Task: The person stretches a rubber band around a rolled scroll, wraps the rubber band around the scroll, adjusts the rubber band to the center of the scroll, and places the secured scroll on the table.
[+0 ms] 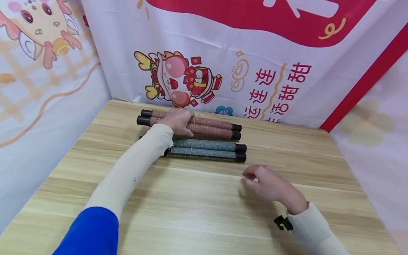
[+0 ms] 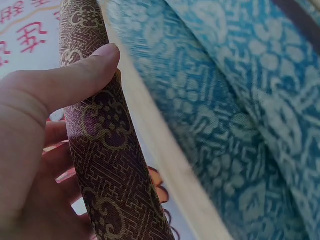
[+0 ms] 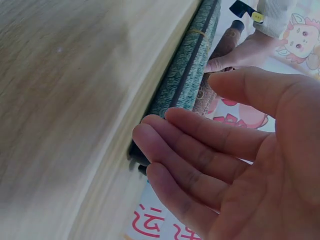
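Two reddish-brown patterned scrolls [image 1: 212,130] with dark end knobs lie side by side near the back of the table. My left hand [image 1: 178,122] grips them around the left middle; in the left wrist view the thumb crosses the brown brocade [image 2: 112,180] and the fingers curl behind it. Just in front lies a pair of teal patterned scrolls [image 1: 213,145], tied with a thin band, partly hidden by my left wrist. My right hand [image 1: 268,184] hovers over the table to the right of the teal pair, holding nothing, its fingers [image 3: 200,155] loosely bent.
The scrolls rest on a light wood-grain table [image 1: 192,211]. Behind it hangs a white and red printed cloth [image 1: 118,42] with cartoon figures and lettering. More printed cloth [image 1: 36,95] stands along the left side, and a pale one [image 1: 391,114] along the right.
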A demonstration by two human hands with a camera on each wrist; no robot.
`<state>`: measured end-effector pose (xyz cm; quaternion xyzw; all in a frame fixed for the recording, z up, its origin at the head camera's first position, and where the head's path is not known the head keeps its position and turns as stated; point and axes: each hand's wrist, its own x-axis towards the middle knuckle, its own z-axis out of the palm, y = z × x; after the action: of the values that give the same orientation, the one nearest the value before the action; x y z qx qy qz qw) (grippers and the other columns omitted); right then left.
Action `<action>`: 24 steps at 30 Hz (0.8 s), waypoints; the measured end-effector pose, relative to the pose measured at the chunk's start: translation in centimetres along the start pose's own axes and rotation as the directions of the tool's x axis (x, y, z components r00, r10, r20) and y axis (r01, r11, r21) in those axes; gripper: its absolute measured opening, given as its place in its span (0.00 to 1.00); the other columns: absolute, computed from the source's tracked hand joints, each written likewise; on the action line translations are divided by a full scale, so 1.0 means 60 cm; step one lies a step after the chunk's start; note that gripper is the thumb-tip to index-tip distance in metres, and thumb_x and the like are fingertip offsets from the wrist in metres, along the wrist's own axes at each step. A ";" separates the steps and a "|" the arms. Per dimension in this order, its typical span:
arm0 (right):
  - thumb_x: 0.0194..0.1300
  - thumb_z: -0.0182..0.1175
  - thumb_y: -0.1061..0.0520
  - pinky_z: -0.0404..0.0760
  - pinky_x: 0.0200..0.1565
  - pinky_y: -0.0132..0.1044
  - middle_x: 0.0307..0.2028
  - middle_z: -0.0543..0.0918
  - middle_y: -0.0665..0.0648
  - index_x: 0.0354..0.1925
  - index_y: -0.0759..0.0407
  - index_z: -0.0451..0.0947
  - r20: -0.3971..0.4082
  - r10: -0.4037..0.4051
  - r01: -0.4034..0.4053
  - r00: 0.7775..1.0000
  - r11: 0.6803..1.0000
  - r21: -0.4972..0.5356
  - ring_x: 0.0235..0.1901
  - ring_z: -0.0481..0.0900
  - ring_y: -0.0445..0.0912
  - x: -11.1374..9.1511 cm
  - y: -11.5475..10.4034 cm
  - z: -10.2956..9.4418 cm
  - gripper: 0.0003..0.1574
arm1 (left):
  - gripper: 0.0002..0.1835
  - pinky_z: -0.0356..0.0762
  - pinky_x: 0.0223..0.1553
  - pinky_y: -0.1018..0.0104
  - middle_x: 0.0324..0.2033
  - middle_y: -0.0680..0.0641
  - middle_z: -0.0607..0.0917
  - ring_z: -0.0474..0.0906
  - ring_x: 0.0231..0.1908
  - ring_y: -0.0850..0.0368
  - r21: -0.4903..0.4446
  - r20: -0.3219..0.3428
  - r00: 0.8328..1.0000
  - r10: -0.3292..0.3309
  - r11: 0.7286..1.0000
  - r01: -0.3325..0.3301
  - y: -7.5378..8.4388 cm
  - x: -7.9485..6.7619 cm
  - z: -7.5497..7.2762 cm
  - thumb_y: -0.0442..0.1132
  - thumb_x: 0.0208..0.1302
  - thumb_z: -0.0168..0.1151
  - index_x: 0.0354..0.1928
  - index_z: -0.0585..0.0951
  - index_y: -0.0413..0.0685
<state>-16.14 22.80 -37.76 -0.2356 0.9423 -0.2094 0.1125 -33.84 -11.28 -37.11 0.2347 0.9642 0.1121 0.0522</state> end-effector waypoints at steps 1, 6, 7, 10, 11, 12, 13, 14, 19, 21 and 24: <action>0.77 0.60 0.53 0.86 0.56 0.50 0.46 0.90 0.56 0.54 0.65 0.85 -0.002 0.001 -0.001 1.000 1.000 0.001 0.48 0.87 0.48 0.000 0.001 0.002 0.18 | 0.22 0.73 0.50 0.48 0.35 0.48 0.82 0.77 0.37 0.49 0.002 0.011 1.000 -0.010 1.000 0.010 0.000 0.002 0.002 0.51 0.60 0.80 0.45 0.78 0.49; 0.77 0.60 0.53 0.86 0.57 0.51 0.47 0.90 0.58 0.56 0.67 0.84 -0.009 -0.006 0.006 1.000 1.000 0.001 0.48 0.87 0.49 0.000 0.004 0.007 0.20 | 0.24 0.73 0.48 0.49 0.41 0.47 0.82 0.76 0.41 0.48 0.017 0.051 0.998 -0.046 0.999 0.045 -0.003 0.006 0.011 0.52 0.60 0.80 0.48 0.79 0.48; 0.77 0.60 0.53 0.86 0.57 0.51 0.48 0.90 0.59 0.56 0.67 0.84 -0.010 -0.004 0.004 1.000 1.000 0.002 0.49 0.87 0.50 0.000 0.005 0.007 0.20 | 0.24 0.72 0.47 0.49 0.41 0.47 0.82 0.75 0.42 0.48 0.019 0.059 0.997 -0.053 0.998 0.052 -0.003 0.006 0.013 0.52 0.60 0.80 0.48 0.79 0.49; 0.78 0.59 0.53 0.86 0.58 0.52 0.49 0.90 0.59 0.57 0.67 0.84 -0.016 -0.006 0.006 1.000 1.000 0.004 0.50 0.87 0.51 0.002 0.006 0.009 0.21 | 0.24 0.74 0.45 0.51 0.42 0.48 0.82 0.77 0.41 0.49 0.034 0.077 0.995 -0.068 0.997 0.066 -0.006 0.007 0.020 0.52 0.59 0.80 0.48 0.79 0.50; 0.78 0.59 0.53 0.85 0.58 0.52 0.49 0.90 0.59 0.57 0.67 0.84 -0.019 -0.006 0.006 1.000 1.000 0.003 0.50 0.87 0.51 0.003 0.006 0.009 0.21 | 0.24 0.74 0.45 0.52 0.41 0.48 0.82 0.77 0.40 0.50 0.034 0.082 0.994 -0.070 0.997 0.068 -0.006 0.007 0.022 0.52 0.59 0.80 0.47 0.79 0.50; 0.78 0.59 0.53 0.85 0.58 0.52 0.49 0.90 0.59 0.57 0.67 0.83 -0.022 -0.004 0.004 1.000 1.000 0.004 0.50 0.87 0.51 0.004 0.006 0.009 0.21 | 0.23 0.74 0.44 0.52 0.41 0.48 0.82 0.77 0.40 0.50 0.034 0.087 0.994 -0.073 0.997 0.070 -0.007 0.007 0.024 0.52 0.59 0.80 0.47 0.79 0.50; 0.78 0.59 0.53 0.85 0.58 0.52 0.49 0.90 0.59 0.57 0.67 0.83 -0.024 -0.003 0.003 1.000 1.000 0.003 0.50 0.87 0.51 0.005 0.005 0.009 0.21 | 0.22 0.74 0.43 0.53 0.40 0.48 0.82 0.76 0.39 0.50 0.030 0.088 0.994 -0.070 0.997 0.068 -0.006 0.007 0.025 0.51 0.59 0.81 0.46 0.79 0.49; 0.78 0.59 0.53 0.85 0.58 0.52 0.49 0.90 0.59 0.58 0.67 0.83 -0.026 -0.003 0.003 1.000 1.000 0.004 0.51 0.87 0.52 0.005 0.005 0.009 0.21 | 0.22 0.74 0.43 0.54 0.39 0.48 0.81 0.76 0.38 0.51 0.027 0.091 0.994 -0.068 0.997 0.066 -0.006 0.006 0.027 0.50 0.59 0.81 0.45 0.79 0.49; 0.78 0.58 0.53 0.85 0.59 0.53 0.51 0.89 0.61 0.59 0.68 0.82 -0.030 0.005 -0.005 1.000 1.000 0.006 0.52 0.87 0.53 0.008 0.005 0.006 0.23 | 0.21 0.74 0.46 0.51 0.44 0.41 0.82 0.77 0.43 0.46 -0.048 0.117 0.993 -0.030 0.998 0.036 -0.004 0.000 0.021 0.45 0.64 0.78 0.50 0.79 0.42; 0.78 0.58 0.53 0.85 0.59 0.53 0.51 0.89 0.62 0.60 0.69 0.82 -0.032 0.010 -0.010 0.999 1.000 0.004 0.52 0.87 0.53 0.008 0.007 0.005 0.23 | 0.27 0.77 0.56 0.49 0.56 0.37 0.82 0.79 0.55 0.42 -0.085 0.130 0.991 -0.017 0.996 0.028 -0.005 -0.005 0.015 0.44 0.68 0.74 0.62 0.77 0.39; 0.78 0.58 0.54 0.85 0.59 0.54 0.51 0.89 0.62 0.60 0.69 0.82 -0.042 0.016 -0.016 0.999 1.000 -0.005 0.53 0.87 0.54 0.008 0.011 0.003 0.22 | 0.38 0.71 0.73 0.43 0.73 0.34 0.72 0.70 0.73 0.38 -0.125 0.126 0.992 -0.007 0.992 0.023 -0.008 -0.019 0.003 0.43 0.73 0.68 0.77 0.65 0.36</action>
<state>-16.75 23.01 -38.25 -0.2240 0.9469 -0.2108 0.0935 -33.01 -12.19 -37.34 0.2301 0.9517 0.1573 0.1284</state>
